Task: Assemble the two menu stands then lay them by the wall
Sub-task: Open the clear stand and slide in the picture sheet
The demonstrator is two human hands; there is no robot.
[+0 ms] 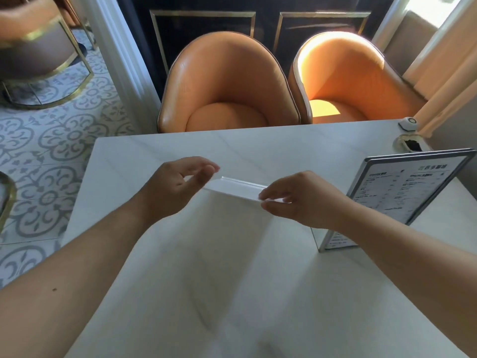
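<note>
— What do we have between our hands?

— A clear acrylic base (236, 188), a long narrow strip with a raised ridge along its far side. We hold it above the white table (160, 267), about level, running from upper left to lower right.

— How are we gripping it?

— Our left hand (178, 180) pinches the left end between thumb and fingertips, the fingers curled loosely around it. Our right hand (299, 200) pinches the right end the same way, thumb below and fingers above. Both hands are closed on the strip, not wide open.

— Is it touching the table?

— We cannot tell for sure; the strip is transparent and the picture is a little blurred. It looks lifted clear of the surface.

— And the other stand?

— An assembled menu stand (397, 192) stands upright on the right side of the table, well apart from the strip, its printed menu sheet facing us at a slant. Our right forearm crosses in front of its lower corner.

— What lies beyond the table?

— Two orange chairs (227, 81) side by side at the far edge, and patterned floor tiles (59, 140) off to the left.
</note>
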